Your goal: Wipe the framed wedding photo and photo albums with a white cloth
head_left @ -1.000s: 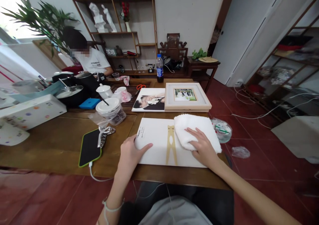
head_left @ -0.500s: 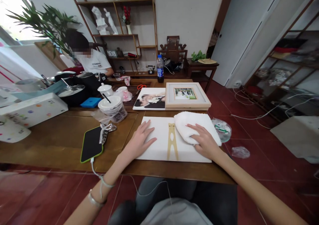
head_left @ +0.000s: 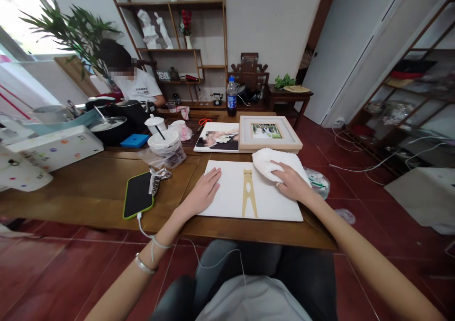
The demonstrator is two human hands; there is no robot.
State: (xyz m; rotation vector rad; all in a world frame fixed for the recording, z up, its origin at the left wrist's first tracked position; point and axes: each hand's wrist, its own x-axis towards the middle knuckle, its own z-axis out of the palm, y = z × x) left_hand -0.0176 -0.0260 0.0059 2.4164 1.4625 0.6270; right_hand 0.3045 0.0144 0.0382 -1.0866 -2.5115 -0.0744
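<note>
A white board (head_left: 231, 197) with a tan wooden stand piece (head_left: 249, 193) on it lies flat near the front edge of the wooden table (head_left: 92, 188). My left hand (head_left: 204, 193) rests flat on the board's left part, fingers stretched out. My right hand (head_left: 289, 181) presses a white cloth (head_left: 272, 162) onto the board's far right corner, fingers curled over the cloth.
Behind the board lie a framed photo (head_left: 269, 133) and an unframed print (head_left: 217, 139). A black phone with a green rim (head_left: 138, 195) and a metal clip (head_left: 158, 176) lie to the left. A person sits at the far left by pots. A blue-labelled bottle (head_left: 231, 97) stands behind.
My right hand has pushed the cloth farther away across the board, toward its far right corner. My left hand went from gripping the board's near left edge to lying flat on it.
</note>
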